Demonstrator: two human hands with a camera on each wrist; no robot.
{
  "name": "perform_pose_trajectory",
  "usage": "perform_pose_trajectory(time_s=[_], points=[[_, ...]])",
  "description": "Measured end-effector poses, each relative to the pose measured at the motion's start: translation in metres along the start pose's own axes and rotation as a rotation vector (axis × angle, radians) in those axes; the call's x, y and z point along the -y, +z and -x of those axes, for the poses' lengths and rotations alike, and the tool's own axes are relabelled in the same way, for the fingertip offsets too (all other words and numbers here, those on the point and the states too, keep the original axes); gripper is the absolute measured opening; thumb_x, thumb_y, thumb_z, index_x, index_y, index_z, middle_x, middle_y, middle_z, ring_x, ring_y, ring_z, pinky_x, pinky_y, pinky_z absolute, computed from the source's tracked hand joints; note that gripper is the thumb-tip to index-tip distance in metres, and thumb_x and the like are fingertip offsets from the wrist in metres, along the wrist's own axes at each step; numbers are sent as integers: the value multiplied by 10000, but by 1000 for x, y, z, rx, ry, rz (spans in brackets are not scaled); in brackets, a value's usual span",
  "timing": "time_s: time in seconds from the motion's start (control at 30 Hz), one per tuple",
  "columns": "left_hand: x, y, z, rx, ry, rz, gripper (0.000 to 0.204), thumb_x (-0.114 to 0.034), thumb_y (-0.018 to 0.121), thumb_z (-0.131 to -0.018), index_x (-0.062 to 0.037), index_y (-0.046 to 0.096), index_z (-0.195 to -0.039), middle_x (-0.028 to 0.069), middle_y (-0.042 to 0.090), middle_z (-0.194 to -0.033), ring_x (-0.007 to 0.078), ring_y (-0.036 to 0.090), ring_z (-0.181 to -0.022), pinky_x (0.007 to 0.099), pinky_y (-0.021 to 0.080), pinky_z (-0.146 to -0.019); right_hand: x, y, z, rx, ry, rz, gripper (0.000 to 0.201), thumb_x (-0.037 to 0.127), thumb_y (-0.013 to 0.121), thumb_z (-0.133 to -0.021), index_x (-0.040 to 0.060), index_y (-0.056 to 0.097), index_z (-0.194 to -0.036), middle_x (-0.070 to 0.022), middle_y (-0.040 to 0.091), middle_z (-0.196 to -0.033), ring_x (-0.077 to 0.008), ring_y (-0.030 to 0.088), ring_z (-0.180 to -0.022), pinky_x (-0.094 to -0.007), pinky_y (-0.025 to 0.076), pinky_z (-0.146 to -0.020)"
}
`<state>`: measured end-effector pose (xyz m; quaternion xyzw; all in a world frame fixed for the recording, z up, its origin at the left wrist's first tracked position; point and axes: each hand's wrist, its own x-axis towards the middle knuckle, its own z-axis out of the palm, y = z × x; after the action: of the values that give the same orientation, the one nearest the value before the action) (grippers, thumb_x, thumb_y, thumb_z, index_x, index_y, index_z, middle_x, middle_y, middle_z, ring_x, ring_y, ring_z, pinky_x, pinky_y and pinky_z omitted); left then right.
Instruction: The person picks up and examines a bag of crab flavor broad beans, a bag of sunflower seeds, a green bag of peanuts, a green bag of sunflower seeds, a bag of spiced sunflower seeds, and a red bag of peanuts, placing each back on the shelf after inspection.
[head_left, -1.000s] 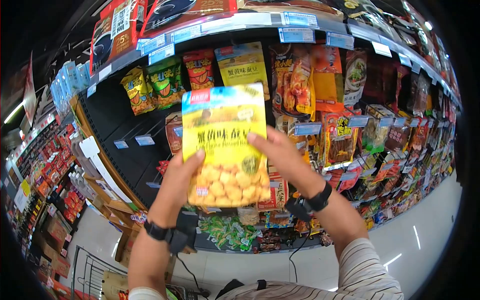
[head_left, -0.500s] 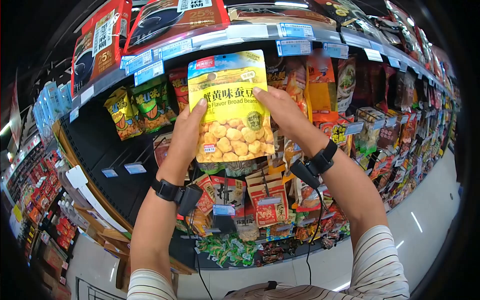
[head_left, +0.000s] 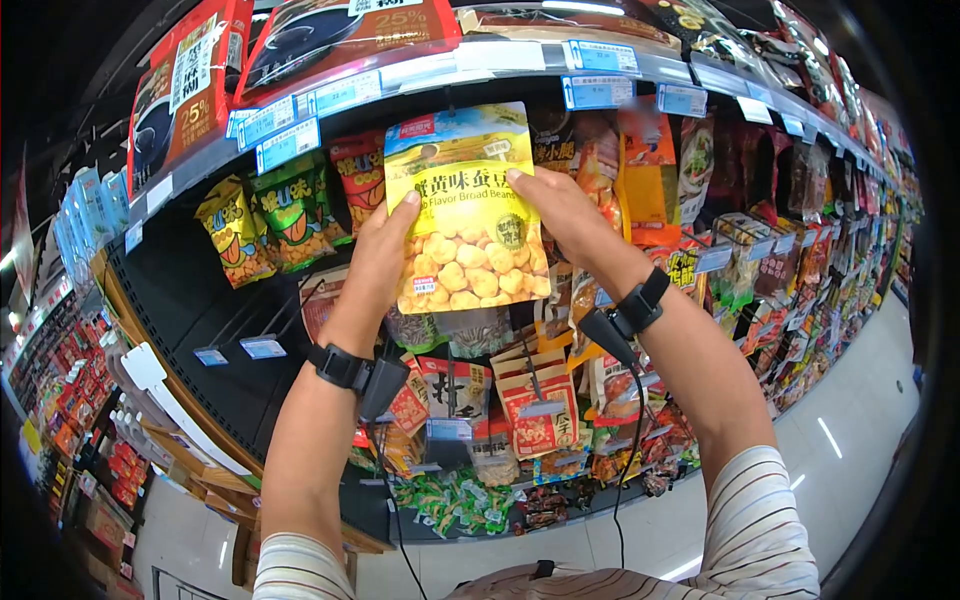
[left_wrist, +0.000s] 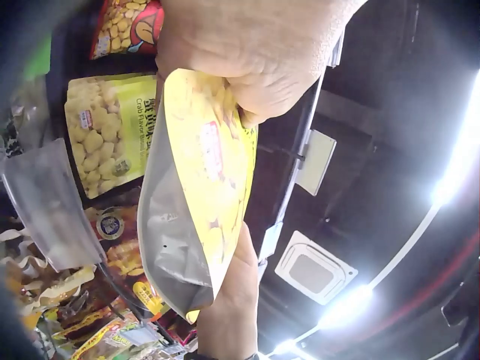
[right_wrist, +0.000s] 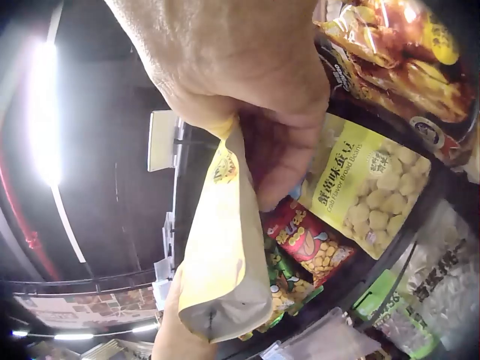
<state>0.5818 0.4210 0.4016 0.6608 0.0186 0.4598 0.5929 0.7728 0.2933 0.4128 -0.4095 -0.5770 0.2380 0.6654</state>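
Note:
A yellow bag of crab flavor broad beans [head_left: 470,250] is held upright before the shelf, its printed front facing the head camera. My left hand [head_left: 380,255] grips its left edge, thumb on the front. On the opposite edge, my right hand [head_left: 568,212] pinches it with the thumb in front and fingers behind. Both wrist views look up at the bag's underside [left_wrist: 176,232], where its grey bottom fold shows. A matching broad bean bag [right_wrist: 379,187] hangs on the rack behind, hidden in the head view by the held one.
Small yellow, green and red snack bags [head_left: 292,215] hang left of the held bag. Overhead runs a shelf edge with blue price tags [head_left: 598,92]. Packaged meat snacks [head_left: 650,180] hang to the right. Below are red bags [head_left: 535,405] and loose green-wrapped items [head_left: 450,500].
Both hands have raised the broad bean bag in the head view, and it now covers the matching bag on the rack. Over the last half second it has barely moved.

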Motion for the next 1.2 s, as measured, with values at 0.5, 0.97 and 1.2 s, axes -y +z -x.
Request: perform_pose_trajectory(time_s=[0.5, 0.97, 1.2], points=[[3, -42, 61, -235, 39, -499, 468, -351, 521, -1005, 16, 493, -1294, 163, 576, -1273, 248, 571, -1195, 356, 463, -966, -87, -39, -124, -228, 69, 441, 362, 285, 526, -974, -30, 628, -1120, -121, 681, -943, -191, 626, -783, -344, 485, -681], [41, -55, 359, -675, -250, -532, 343, -230, 562, -1003, 4, 536, -1253, 82, 628, -1137, 165, 611, -1033, 296, 481, -899, -139, -93, -128, -129, -128, 623, 270, 217, 534, -927, 8, 622, -1074, -199, 640, -1013, -323, 617, -878, -409, 490, -757], [110, -36, 562, -979, -595, -520, 315, -250, 590, -972, 5, 578, -1156, 72, 639, -975, 142, 617, -909, 280, 492, -814, -98, 8, 34, 130, -440, 686, 423, 277, 455, -1004, 2, 512, -1320, -185, 528, -1332, -295, 516, -1218, -395, 392, -1040]])
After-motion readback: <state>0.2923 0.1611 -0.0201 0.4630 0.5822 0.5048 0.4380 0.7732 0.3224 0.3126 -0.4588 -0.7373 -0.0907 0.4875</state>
